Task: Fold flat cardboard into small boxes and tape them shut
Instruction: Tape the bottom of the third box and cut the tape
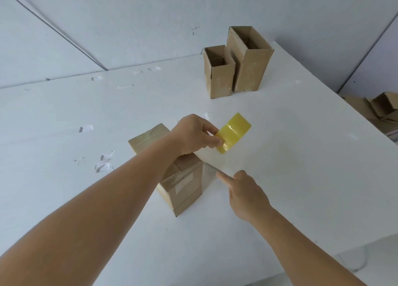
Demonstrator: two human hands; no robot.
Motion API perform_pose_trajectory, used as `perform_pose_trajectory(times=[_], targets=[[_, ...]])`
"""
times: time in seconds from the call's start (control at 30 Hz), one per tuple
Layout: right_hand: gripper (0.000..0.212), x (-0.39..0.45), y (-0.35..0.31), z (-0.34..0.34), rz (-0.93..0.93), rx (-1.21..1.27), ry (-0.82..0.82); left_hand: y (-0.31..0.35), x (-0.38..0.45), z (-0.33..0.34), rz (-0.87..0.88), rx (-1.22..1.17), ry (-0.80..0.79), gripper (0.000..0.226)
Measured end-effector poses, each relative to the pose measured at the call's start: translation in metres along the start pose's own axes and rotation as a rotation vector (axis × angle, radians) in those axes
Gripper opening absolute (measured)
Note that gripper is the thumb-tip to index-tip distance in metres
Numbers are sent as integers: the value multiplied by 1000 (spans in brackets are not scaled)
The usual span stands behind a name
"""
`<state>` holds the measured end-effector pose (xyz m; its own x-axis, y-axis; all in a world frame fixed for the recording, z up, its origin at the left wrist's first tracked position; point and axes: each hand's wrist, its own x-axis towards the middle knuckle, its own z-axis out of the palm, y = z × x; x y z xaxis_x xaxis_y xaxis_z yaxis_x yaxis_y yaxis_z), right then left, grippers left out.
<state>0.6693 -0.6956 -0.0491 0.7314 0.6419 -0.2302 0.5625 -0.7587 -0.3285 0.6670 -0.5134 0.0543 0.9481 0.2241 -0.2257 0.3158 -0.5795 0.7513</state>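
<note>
Left hand [193, 135] pinching yellow tape roll [233, 132], right hand [245, 191] pointing, 2 open boxes [237, 63] empty

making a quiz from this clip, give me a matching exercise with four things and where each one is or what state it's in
Things:
1. tape roll
2. two open boxes
3. box being taped
4. cardboard pile

Places or states:
A. off the table, at the right edge of the view
B. standing side by side, tops open, at the far side of the table
C. yellow, held in the left hand
D. closed, below the left forearm, a strip of tape stretched from it toward the right hand

Pairs: 1-C, 2-B, 3-D, 4-A
</note>
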Motion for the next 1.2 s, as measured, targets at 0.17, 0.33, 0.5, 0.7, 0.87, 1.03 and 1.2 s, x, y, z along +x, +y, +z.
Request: perform_pose_trajectory(times=[0.17, 0.33, 0.5, 0.7, 0.87, 1.03, 1.2], targets=[[37, 6, -6, 3, 38, 355, 226, -1, -1, 0, -13, -21, 19, 6], [40, 12, -53, -24, 230, 1249, 39, -2, -4, -1, 4, 6, 57, 11], [25, 24, -82, -23, 350, 1511, 63, -4, -6, -1, -10, -11, 75, 7], [22, 23, -83, -19, 419, 1542, 99, -5, -6, 2, 31, -284, 238, 7], [25, 24, -84, -15, 422, 1555, 52, -11, -13, -3, 87, -435, 303, 10], [27, 23, -80, -17, 492, 1455, -27, -11, -16, -3, 75, -425, 317, 9], [21, 6, -74, -23, 281, 1310, 213, -10, -16, -1, 75, -431, 320, 12]])
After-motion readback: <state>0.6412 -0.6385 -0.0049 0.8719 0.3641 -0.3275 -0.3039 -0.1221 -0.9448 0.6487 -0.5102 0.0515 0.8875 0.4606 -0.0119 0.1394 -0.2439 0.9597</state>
